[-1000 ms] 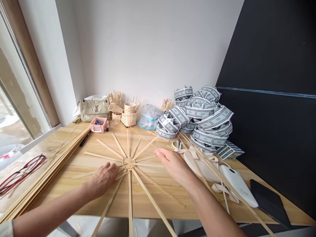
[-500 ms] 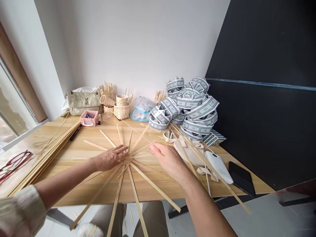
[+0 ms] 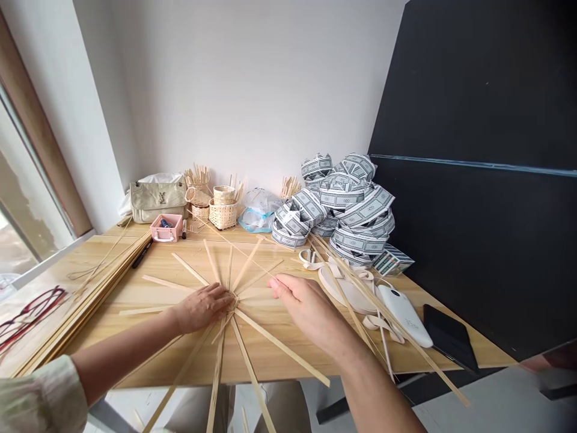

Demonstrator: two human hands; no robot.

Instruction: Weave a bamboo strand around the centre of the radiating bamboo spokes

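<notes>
Sliding in from the side, the left hand point(image 3: 205, 307) now lies over the hub of the fan of flat pale bamboo strips point(image 3: 279, 345). Its palm is down and its fingers are spread, gripping nothing. That fan lies at the middle of the light wooden table point(image 3: 135, 296), with its long spokes running past the near edge. The right hand point(image 3: 306, 304) has drawn closer to the hub, thumb and forefinger pinched on the end of a thin bamboo sliver point(image 3: 234, 246) that slants away toward the small woven baskets point(image 3: 223, 210) by the wall. A heap of grey-and-white patterned bands point(image 3: 351, 210) sits well to the right.
</notes>
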